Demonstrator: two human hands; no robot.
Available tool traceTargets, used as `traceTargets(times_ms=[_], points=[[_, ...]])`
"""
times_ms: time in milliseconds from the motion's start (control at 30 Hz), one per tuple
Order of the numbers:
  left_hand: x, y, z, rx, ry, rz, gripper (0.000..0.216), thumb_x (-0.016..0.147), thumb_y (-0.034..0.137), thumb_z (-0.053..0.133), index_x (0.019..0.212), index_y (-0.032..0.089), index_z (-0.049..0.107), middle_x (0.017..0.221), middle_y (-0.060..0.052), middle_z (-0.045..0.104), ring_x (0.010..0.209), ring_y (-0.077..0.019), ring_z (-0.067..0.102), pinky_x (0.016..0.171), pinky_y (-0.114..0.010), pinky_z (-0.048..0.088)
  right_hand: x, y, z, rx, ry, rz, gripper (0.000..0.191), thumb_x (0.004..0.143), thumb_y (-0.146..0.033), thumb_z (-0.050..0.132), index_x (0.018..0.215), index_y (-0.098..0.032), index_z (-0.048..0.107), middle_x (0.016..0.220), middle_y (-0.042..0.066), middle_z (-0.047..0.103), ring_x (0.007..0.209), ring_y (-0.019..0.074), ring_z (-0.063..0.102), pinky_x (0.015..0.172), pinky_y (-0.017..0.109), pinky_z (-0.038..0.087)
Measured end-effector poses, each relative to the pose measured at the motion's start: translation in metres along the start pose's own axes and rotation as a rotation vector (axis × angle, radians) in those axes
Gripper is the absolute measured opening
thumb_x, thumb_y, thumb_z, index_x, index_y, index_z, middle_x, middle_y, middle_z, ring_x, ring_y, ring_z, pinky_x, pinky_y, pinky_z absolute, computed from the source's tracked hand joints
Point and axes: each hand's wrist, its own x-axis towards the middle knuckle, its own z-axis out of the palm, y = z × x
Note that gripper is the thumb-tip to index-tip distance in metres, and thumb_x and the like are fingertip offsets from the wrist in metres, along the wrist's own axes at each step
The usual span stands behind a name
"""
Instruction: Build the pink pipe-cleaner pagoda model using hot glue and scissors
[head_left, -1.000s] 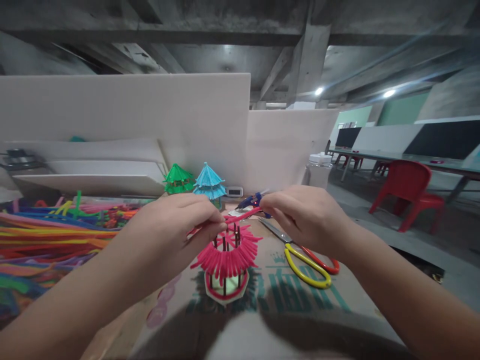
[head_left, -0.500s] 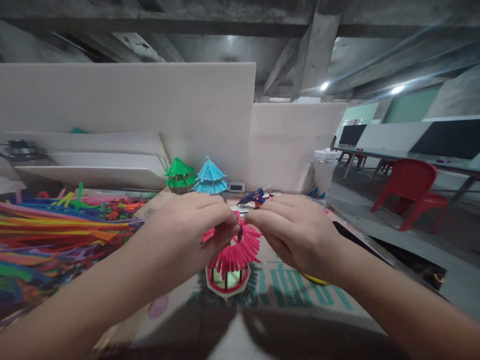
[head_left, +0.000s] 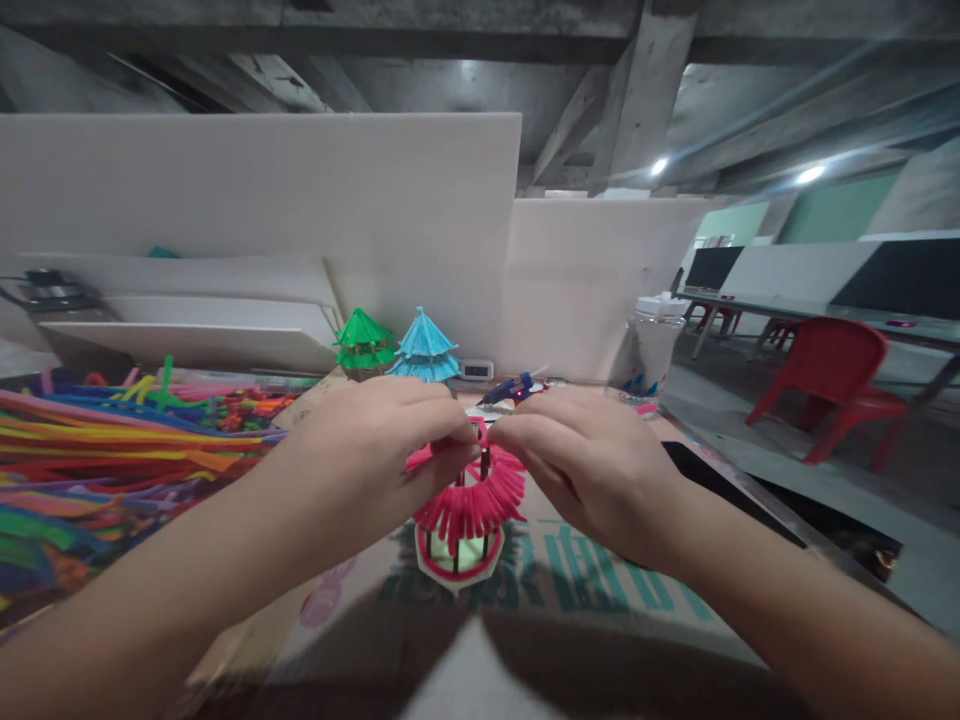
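A small pink pavilion model (head_left: 466, 510) made of pipe cleaners stands on a sheet of cardboard (head_left: 570, 590) in front of me. My left hand (head_left: 375, 450) and my right hand (head_left: 585, 460) meet just above its fringed roof. Both pinch a short pink pipe cleaner piece (head_left: 478, 434) between their fingertips, at the tips of the dark upright posts. The piece is mostly hidden by my fingers.
A heap of coloured pipe cleaners (head_left: 112, 450) fills the left. A green pavilion (head_left: 364, 342) and a blue pavilion (head_left: 426, 348) stand at the back by white boards. A blue glue gun (head_left: 510, 388), a clear jar (head_left: 651, 350) and a red chair (head_left: 832, 385) lie to the right.
My hands have come together over the pink roof, and the pink piece that was stretched between them is now bunched at my fingertips. The scissors are hidden under my right hand.
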Motion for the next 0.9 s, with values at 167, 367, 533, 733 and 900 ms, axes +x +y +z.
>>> traceTargets(times_ms=[167, 367, 533, 733, 900], points=[[-0.002, -0.014, 0.002, -0.001, -0.119, -0.073, 0.02, 0.095, 0.013, 0.063, 0.086, 0.024, 0.077, 0.088, -0.001, 0.075, 0.081, -0.0172, 0.068, 0.07, -0.026, 0.048, -0.003, 0.005, 0.013, 0.086, -0.018, 0.072, 0.022, 0.107, -0.014, 0.051, 0.097, -0.015, 0.07, 0.08, 0.005, 0.071, 0.069, 0.0164, 0.057, 0.064, 0.029, 0.039], [-0.005, -0.032, 0.007, 0.049, -0.22, -0.164, 0.021, 0.097, 0.016, 0.066, 0.098, 0.029, 0.083, 0.103, -0.002, 0.077, 0.096, -0.0208, 0.07, 0.079, -0.03, 0.052, -0.009, 0.01, 0.026, 0.179, -0.063, 0.116, 0.02, 0.105, -0.01, 0.053, 0.108, -0.013, 0.072, 0.091, 0.008, 0.077, 0.078, 0.0171, 0.063, 0.069, 0.028, 0.043], [-0.008, -0.035, 0.008, 0.064, -0.297, -0.158, 0.022, 0.1, 0.019, 0.062, 0.096, 0.027, 0.081, 0.109, -0.003, 0.077, 0.097, -0.0202, 0.07, 0.086, -0.031, 0.053, -0.009, 0.008, 0.029, 0.227, -0.053, 0.082, 0.023, 0.104, -0.006, 0.053, 0.112, -0.01, 0.074, 0.093, 0.01, 0.078, 0.079, 0.0175, 0.065, 0.07, 0.028, 0.045], [-0.008, -0.036, 0.007, 0.044, -0.307, -0.147, 0.022, 0.101, 0.021, 0.06, 0.096, 0.026, 0.08, 0.108, -0.003, 0.075, 0.095, -0.0192, 0.069, 0.086, -0.031, 0.052, -0.009, 0.009, 0.033, 0.221, -0.021, 0.039, 0.024, 0.104, -0.005, 0.053, 0.11, -0.009, 0.075, 0.089, 0.008, 0.076, 0.076, 0.0166, 0.063, 0.068, 0.027, 0.044], [-0.008, -0.035, 0.007, 0.034, -0.303, -0.153, 0.021, 0.101, 0.022, 0.06, 0.096, 0.027, 0.08, 0.106, -0.003, 0.074, 0.093, -0.019, 0.068, 0.085, -0.031, 0.053, -0.008, 0.007, 0.032, 0.22, -0.016, 0.039, 0.025, 0.103, -0.004, 0.052, 0.113, -0.008, 0.075, 0.091, 0.01, 0.077, 0.077, 0.017, 0.064, 0.069, 0.027, 0.045]])
